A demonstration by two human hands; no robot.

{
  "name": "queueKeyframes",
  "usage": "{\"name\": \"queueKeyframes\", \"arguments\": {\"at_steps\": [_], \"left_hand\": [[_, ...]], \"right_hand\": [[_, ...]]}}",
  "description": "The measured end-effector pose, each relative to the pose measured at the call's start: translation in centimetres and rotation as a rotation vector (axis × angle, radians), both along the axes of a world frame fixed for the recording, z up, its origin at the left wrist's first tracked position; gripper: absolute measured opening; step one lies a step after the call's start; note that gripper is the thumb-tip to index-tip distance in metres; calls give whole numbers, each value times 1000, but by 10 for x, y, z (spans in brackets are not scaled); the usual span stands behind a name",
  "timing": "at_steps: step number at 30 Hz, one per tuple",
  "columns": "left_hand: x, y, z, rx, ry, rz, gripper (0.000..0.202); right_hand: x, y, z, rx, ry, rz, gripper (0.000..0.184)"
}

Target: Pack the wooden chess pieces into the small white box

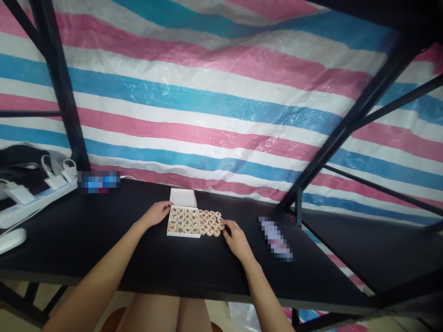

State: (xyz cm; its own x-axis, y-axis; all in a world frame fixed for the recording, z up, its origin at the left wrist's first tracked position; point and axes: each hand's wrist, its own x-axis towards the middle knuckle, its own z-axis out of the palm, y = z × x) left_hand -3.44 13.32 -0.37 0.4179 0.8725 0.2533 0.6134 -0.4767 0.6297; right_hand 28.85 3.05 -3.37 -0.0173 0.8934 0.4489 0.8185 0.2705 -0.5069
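A shallow white box (183,235) stands on the black table, filled with rows of round Chinese chess pieces (187,216), mostly with dark characters. Behind it lies its white lid (183,197). My left hand (159,213) is at the left side of box and lid, fingertips by the corner where they meet, thumb and forefinger apart. Against the box's right side, more round pieces with red characters (209,223) lie in rows on the table. At their right edge, my right hand (236,237) touches the outermost pieces with parted thumb and forefinger, nothing lifted.
A blurred-out long object (275,239) lies to the right on the black table (145,263). At the left are a white power strip (38,199) with plugs, a white rounded device (12,240) and another blurred item (98,182). Black metal posts and a striped sheet (194,106) enclose the back.
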Motion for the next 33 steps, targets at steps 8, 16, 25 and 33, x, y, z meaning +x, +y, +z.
{"name": "queueKeyframes", "arguments": {"at_steps": [8, 16, 25, 33], "left_hand": [[1, -2, 3, -17, 8, 6, 34], [2, -4, 6, -28, 6, 16, 34], [3, -9, 11, -23, 2, 12, 36], [2, -6, 8, -34, 10, 15, 36]], "right_hand": [[2, 2, -3, -11, 22, -25, 30], [-49, -21, 36, 161, -13, 6, 27], [-160, -3, 61, -28, -283, 350, 15], [-162, 6, 58, -28, -111, 461, 25]]}}
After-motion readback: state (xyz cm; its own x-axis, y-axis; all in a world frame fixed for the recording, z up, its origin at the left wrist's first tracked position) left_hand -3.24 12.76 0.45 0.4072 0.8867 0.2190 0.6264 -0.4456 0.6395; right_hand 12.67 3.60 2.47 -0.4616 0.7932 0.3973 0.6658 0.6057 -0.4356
